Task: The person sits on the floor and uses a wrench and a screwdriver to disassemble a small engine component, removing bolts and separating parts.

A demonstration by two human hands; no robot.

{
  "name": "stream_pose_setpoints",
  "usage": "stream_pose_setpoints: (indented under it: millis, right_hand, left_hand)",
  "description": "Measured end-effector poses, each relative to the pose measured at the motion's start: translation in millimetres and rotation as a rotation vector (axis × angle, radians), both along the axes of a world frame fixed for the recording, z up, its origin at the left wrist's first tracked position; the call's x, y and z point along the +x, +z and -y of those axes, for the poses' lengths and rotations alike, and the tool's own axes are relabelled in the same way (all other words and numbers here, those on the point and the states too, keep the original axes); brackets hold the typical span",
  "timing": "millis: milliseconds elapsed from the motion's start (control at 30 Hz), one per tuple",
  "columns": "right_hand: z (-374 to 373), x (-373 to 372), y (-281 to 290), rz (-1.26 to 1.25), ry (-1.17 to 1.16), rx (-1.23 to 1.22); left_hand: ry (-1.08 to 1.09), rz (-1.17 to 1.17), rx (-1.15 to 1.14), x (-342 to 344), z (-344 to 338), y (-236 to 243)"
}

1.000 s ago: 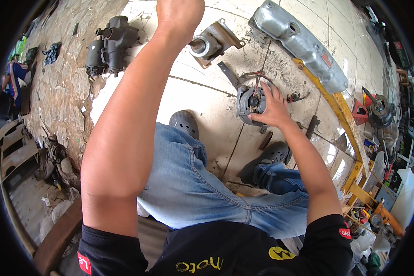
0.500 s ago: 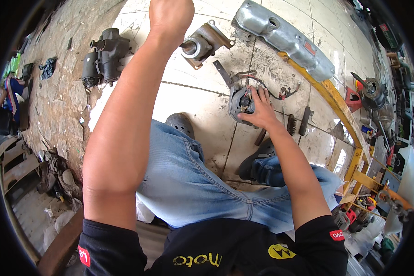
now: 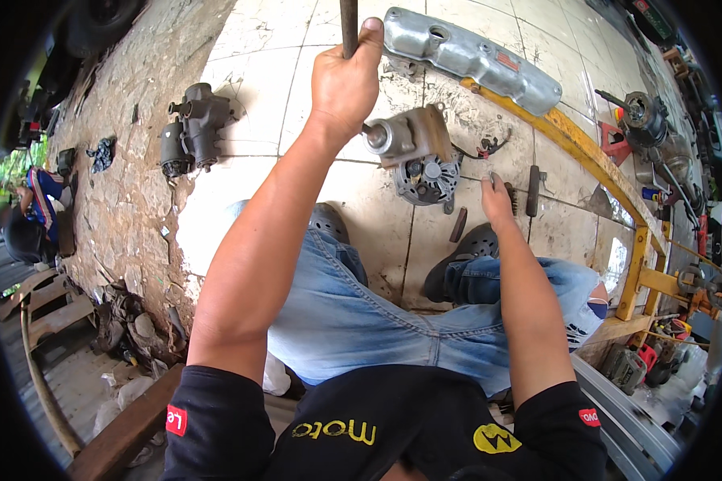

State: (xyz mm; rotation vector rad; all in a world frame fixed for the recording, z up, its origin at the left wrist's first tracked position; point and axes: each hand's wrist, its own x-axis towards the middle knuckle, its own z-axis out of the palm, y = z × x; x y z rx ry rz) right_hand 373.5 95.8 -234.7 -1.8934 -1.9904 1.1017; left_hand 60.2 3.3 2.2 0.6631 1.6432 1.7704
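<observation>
My left hand (image 3: 345, 90) is closed around a dark metal rod (image 3: 349, 28), which sticks out above the fist. The rod's lower end runs to a worn metal housing with a round collar and bracket (image 3: 413, 135). That housing overlaps the upper edge of an alternator (image 3: 427, 180) with a finned round face, lying on the tiles. To the right of the alternator, my right hand (image 3: 497, 199) is down at the floor with its fingers drawn together. Whatever is between them is hidden. Beside it lie a dark brush (image 3: 512, 197) and a dark-handled hammer-like tool (image 3: 533, 191).
A silver valve cover (image 3: 473, 56) lies across a yellow metal frame (image 3: 594, 144) on the far right. Dark cylindrical motor parts (image 3: 192, 128) stand at left. A short brown strip (image 3: 458, 224) lies near my right shoe (image 3: 461, 260). Another person (image 3: 40, 200) crouches far left.
My left hand has come nearer and to the right, bringing the rod and bracketed housing over the alternator's edge. My right hand has left the alternator and moved right to the tools.
</observation>
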Motion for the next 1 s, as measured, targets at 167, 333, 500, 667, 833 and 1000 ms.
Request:
stream_pose_setpoints:
  millis: [167, 333, 500, 667, 833, 1000]
  right_hand:
    - [9, 13, -30, 0.160, 0.049, -0.177]
    - [16, 13, -53, 0.357, 0.177, -0.240]
    - [25, 19, -82, 0.456, 0.165, -0.273]
    - [37, 10, -95, 0.458, 0.119, -0.294]
    - [50, 5, -102, 0.441, -0.003, -0.280]
    - [46, 9, -85, 0.451, -0.001, -0.271]
  left_hand:
    - [0.006, 0.040, -0.099, 21, -1, -24]
    - [-0.083, 0.070, -0.115, 16, -7, -37]
    - [-0.113, -0.004, -0.149, 24, -27, -35]
    - [-0.210, -0.140, -0.342, 48, -39, -20]
    - [-0.342, -0.235, -0.379, 61, -48, -31]
    - [-0.328, -0.145, -0.422, 55, -56, -30]
